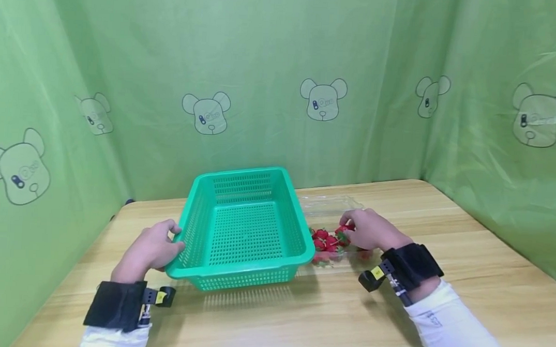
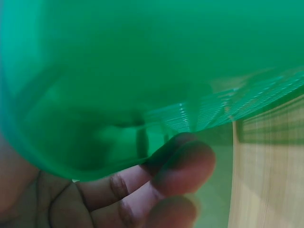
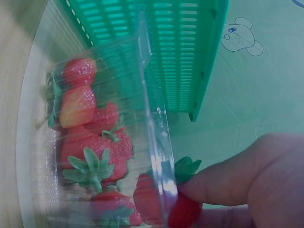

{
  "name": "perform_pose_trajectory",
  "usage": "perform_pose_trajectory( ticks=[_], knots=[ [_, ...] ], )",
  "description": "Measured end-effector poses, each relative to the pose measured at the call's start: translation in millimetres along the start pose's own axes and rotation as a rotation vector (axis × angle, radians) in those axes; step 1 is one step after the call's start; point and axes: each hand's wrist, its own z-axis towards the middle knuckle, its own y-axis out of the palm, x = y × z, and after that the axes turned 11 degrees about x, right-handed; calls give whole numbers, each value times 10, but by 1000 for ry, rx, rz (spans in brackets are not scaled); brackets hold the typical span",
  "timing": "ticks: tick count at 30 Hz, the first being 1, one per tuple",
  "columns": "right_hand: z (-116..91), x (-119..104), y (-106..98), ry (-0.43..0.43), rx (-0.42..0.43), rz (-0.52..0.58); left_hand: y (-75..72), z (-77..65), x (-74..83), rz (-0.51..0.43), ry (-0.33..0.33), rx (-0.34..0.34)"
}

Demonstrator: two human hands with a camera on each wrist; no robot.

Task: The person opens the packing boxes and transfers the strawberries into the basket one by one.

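A green plastic basket [image 1: 246, 269] with slotted walls stands on the table, its inside bare. My left hand [image 1: 151, 246] grips its near left corner, and in the left wrist view the fingers [image 2: 185, 166] bend in under the rim. To the basket's right lies a clear plastic box [image 1: 337, 255] with several strawberries [image 1: 326, 241] inside. Between thumb and fingers my right hand [image 1: 371, 229] pinches one strawberry [image 3: 186, 209] by the box's upper edge. Its green leaves poke up beside the thumb in the right wrist view. The basket hides the box's left end.
Behind the box, a clear plastic lid [image 1: 330, 204] lies on the wooden table [image 1: 262, 330]. A green curtain [image 1: 265, 48] printed with bear heads hangs along the table's back and both sides.
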Motion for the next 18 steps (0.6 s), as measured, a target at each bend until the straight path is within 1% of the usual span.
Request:
perform_pose_trajectory(
  ticks=[6, 10, 13, 18],
  knots=[
    [-5, -41, -12, -19, 27, -16, 1, 10, -12, 3, -5, -1],
    [-14, -63, -23, 7, 23, 3, 8, 15, -14, 2, -9, 1],
    [-8, -87, -37, -6, 40, -4, 11, 16, -14, -4, -10, 4],
    [-9, -116, -55, -47, 92, -28, 13, 17, -9, -10, -9, 5]
  ],
)
